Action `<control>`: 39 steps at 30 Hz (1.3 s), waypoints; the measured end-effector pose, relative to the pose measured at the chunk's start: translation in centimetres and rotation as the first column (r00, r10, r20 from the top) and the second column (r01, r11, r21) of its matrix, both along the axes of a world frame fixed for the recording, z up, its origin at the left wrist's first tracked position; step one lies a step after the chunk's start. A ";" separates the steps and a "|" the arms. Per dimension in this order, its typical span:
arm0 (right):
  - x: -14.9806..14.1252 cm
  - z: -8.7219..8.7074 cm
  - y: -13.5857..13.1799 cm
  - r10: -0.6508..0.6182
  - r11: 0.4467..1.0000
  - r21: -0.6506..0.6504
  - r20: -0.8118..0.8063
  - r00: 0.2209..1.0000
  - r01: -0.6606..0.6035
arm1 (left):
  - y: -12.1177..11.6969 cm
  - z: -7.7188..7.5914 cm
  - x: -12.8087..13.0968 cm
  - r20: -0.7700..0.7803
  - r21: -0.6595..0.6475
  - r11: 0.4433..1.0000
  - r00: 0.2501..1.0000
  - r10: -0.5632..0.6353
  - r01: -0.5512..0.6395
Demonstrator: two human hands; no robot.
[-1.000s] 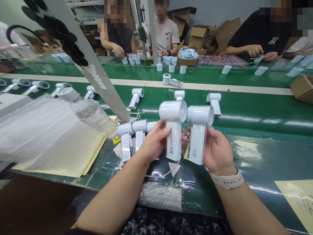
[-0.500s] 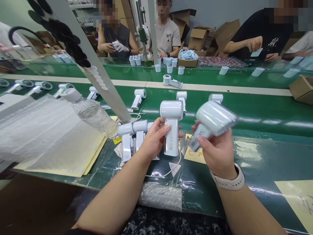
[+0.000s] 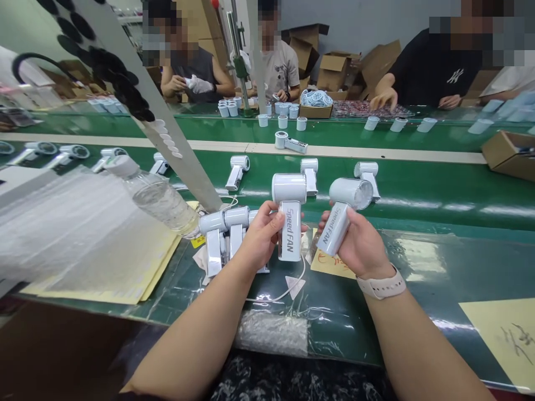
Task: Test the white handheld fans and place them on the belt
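- Left hand [image 3: 264,238], one: forearm angled forward, thumb and fingers closed round the handle of one upright fan [image 3: 291,223], above the green bench [image 3: 418,278].
- Right hand [image 3: 364,240], one: fingers curled round one tilted fan [image 3: 334,225], its head leaning right; apart from the first.
- Belt fans [image 3: 310,165], three, beyond both.
- Grouped fans [image 3: 213,221], two plain, another partly hidden by the left hand.
- Bottle [image 3: 161,200], one, tilted.

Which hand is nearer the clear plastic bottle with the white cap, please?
Left. The left hand is to the right of the bottle; the right hand is farther right.
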State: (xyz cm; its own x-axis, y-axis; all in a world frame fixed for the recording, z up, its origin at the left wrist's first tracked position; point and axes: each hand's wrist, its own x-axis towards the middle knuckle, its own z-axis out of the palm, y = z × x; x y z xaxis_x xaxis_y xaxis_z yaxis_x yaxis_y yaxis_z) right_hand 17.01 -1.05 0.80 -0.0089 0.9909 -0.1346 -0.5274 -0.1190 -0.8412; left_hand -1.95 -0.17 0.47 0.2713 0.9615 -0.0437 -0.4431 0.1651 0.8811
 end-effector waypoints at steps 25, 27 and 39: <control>0.5 0.0 -1.4 -0.079 0.796 0.546 0.521 0.850 -0.261 | -0.7 1.6 -1.1 -0.556 0.619 0.767 0.785 0.273 0.171; 0.7 0.4 -1.6 -0.106 0.717 0.615 0.560 0.821 -0.327 | -0.6 2.1 -1.5 -0.565 0.720 0.659 0.735 0.375 0.218; 1.6 2.0 -3.3 -0.485 0.618 0.731 0.644 0.591 -0.289 | -2.0 1.5 -0.7 -0.310 0.440 0.877 0.949 -0.055 0.194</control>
State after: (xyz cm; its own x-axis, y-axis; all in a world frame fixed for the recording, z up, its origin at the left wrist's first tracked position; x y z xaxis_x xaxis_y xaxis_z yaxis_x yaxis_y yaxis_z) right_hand 18.65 -4.40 2.76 -0.1902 0.7002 0.6881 0.3557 0.7024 -0.6165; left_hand -2.64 -2.18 1.96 0.4335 0.8490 0.3022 -0.1707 -0.2519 0.9526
